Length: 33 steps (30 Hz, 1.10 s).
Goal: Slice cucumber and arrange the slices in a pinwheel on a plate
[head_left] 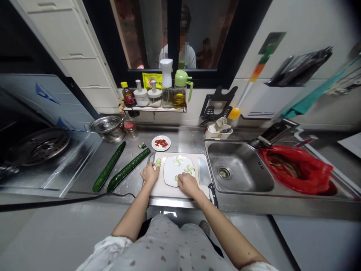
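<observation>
A white plate [170,167] with a dark rim lies on the pale cutting board [158,191]. Cucumber slices [189,170] are fanned out in pinwheel shapes on it. My right hand [188,184] is over the plate's lower right, fingertips pinched on a cucumber slice [176,178]. My left hand [149,173] rests on the board's left side, fingers apart, beside a short row of cut cucumber slices [158,162]. On the board's right side lies a kitchen knife [203,171], its black handle towards me.
Two whole cucumbers [128,170] lie left of the board. Behind it are a small plate of chopped red pieces [161,143] and cucumber ends [142,145]. A steel pot [108,130] stands back left. To the right are the sink [239,165] and a red bag [299,169].
</observation>
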{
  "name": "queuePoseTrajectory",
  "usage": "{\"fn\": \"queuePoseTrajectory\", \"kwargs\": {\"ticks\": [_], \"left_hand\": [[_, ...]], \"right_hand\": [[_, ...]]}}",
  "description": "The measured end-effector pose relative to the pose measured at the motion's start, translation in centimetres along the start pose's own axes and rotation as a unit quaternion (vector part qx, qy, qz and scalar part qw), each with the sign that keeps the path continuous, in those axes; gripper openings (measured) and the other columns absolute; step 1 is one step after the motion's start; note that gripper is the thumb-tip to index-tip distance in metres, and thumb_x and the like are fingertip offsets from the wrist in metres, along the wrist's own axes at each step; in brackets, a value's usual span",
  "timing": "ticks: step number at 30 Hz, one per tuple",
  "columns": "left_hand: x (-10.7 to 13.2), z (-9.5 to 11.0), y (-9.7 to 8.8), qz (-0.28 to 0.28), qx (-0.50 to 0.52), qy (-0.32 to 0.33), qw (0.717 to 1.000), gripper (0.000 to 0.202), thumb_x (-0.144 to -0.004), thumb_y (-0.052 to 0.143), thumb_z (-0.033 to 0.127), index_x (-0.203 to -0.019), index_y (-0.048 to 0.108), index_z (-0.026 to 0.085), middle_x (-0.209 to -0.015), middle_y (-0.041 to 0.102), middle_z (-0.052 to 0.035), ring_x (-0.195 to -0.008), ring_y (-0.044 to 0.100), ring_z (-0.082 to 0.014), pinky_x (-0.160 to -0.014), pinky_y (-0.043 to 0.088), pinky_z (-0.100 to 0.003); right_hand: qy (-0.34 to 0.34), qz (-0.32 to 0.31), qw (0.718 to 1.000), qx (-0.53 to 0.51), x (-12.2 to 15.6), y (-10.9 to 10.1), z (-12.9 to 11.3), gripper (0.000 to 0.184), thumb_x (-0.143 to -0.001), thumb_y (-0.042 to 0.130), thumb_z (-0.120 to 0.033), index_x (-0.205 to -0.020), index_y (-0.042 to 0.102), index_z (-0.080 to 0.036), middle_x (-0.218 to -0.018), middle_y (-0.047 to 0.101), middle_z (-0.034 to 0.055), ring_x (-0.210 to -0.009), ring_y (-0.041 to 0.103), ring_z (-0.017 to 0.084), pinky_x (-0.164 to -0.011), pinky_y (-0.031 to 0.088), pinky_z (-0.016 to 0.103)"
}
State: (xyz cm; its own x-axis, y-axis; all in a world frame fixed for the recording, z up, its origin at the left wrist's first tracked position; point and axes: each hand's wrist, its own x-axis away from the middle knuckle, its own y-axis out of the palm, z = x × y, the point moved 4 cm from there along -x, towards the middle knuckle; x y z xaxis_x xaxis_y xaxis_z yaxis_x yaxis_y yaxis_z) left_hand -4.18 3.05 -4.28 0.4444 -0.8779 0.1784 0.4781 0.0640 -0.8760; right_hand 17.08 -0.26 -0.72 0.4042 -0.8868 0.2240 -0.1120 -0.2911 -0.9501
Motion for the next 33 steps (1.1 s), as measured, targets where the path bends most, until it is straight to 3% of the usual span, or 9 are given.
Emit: {"fn": "queuePoseTrajectory", "kwargs": {"ticks": [8, 12, 15, 19, 22, 26, 29, 33], "left_hand": [[-0.4, 0.0, 0.7, 0.017, 0.030, 0.013, 0.999, 0.026, -0.079, 0.059, 0.038, -0.099, 0.061, 0.023, -0.101, 0.067, -0.0091, -0.102, 0.058, -0.0296, -0.091, 0.032, -0.044], [-0.6, -0.3, 0.8, 0.039, 0.104, 0.019, 0.994, 0.015, -0.079, 0.059, 0.034, -0.089, 0.061, 0.022, -0.086, 0.067, -0.0039, -0.092, 0.060, -0.0237, -0.087, 0.035, -0.038], [-0.7, -0.4, 0.9, 0.045, 0.218, 0.024, 0.975, 0.016, -0.075, 0.063, 0.035, -0.083, 0.061, 0.021, -0.079, 0.065, -0.0021, -0.082, 0.060, -0.0193, -0.079, 0.038, -0.031], [-0.2, 0.5, 0.9, -0.021, 0.445, 0.027, 0.895, 0.027, -0.061, 0.073, 0.036, -0.077, 0.059, 0.018, -0.068, 0.059, 0.0006, -0.064, 0.056, -0.0126, -0.065, 0.040, -0.024], [0.9, 1.9, 0.6, -0.088, 0.530, 0.036, 0.843, 0.033, -0.053, 0.078, 0.035, -0.076, 0.061, 0.016, -0.064, 0.059, 0.0013, -0.061, 0.055, -0.0111, -0.064, 0.041, -0.024], [2.6, 4.1, -0.3, -0.161, 0.548, 0.088, 0.816, 0.032, -0.055, 0.079, 0.032, -0.078, 0.064, 0.016, -0.071, 0.063, -0.0004, -0.067, 0.058, -0.0114, -0.068, 0.045, -0.024], [3.4, 5.4, -0.7, -0.198, 0.544, 0.119, 0.807, 0.031, -0.056, 0.080, 0.033, -0.077, 0.064, 0.016, -0.071, 0.063, 0.0002, -0.067, 0.058, -0.0107, -0.068, 0.045, -0.023], [3.8, 6.1, -0.9, -0.200, 0.534, 0.121, 0.812, 0.036, -0.057, 0.081, 0.040, -0.078, 0.064, 0.015, -0.072, 0.064, -0.0005, -0.069, 0.059, -0.0113, -0.067, 0.044, -0.022]], "right_hand": [[0.004, 0.072, 0.994, -0.081, 0.6, -0.5, 0.9, 0.022, -0.091, 0.043, -0.023, -0.093, 0.064, -0.019, -0.095, 0.063, 0.0072, -0.091, 0.054, 0.017, -0.072, 0.034, 0.024], [0.003, 0.089, 0.991, -0.103, 0.8, -0.3, 1.3, 0.021, -0.090, 0.044, -0.022, -0.092, 0.065, -0.019, -0.092, 0.064, 0.0061, -0.089, 0.054, 0.017, -0.071, 0.034, 0.024], [0.001, 0.104, 0.987, -0.125, 0.6, -0.3, 1.5, 0.020, -0.089, 0.045, -0.021, -0.091, 0.065, -0.019, -0.091, 0.064, 0.0056, -0.088, 0.055, 0.017, -0.072, 0.035, 0.024], [0.002, 0.143, 0.972, -0.188, 0.0, -1.0, 1.3, 0.020, -0.088, 0.046, -0.022, -0.096, 0.065, -0.019, -0.094, 0.065, 0.0057, -0.089, 0.056, 0.018, -0.075, 0.038, 0.026], [0.002, 0.188, 0.947, -0.262, -0.7, -2.0, 0.9, 0.023, -0.087, 0.048, -0.023, -0.103, 0.063, -0.019, -0.091, 0.064, 0.0046, -0.085, 0.056, 0.017, -0.078, 0.040, 0.028], [-0.005, 0.232, 0.903, -0.362, -1.9, -3.3, 0.3, 0.028, -0.083, 0.054, -0.029, -0.109, 0.061, -0.021, -0.094, 0.064, 0.0033, -0.079, 0.056, 0.015, -0.078, 0.044, 0.029], [-0.039, 0.219, 0.890, -0.399, -2.7, -3.7, -0.2, 0.017, -0.082, 0.054, -0.028, -0.094, 0.063, -0.020, -0.090, 0.064, 0.0025, -0.077, 0.055, 0.015, -0.076, 0.044, 0.029], [-0.052, 0.210, 0.877, -0.430, -2.9, -3.9, 0.0, 0.012, -0.082, 0.053, -0.026, -0.079, 0.062, -0.020, -0.079, 0.063, 0.0012, -0.076, 0.055, 0.015, -0.074, 0.044, 0.028]]}}
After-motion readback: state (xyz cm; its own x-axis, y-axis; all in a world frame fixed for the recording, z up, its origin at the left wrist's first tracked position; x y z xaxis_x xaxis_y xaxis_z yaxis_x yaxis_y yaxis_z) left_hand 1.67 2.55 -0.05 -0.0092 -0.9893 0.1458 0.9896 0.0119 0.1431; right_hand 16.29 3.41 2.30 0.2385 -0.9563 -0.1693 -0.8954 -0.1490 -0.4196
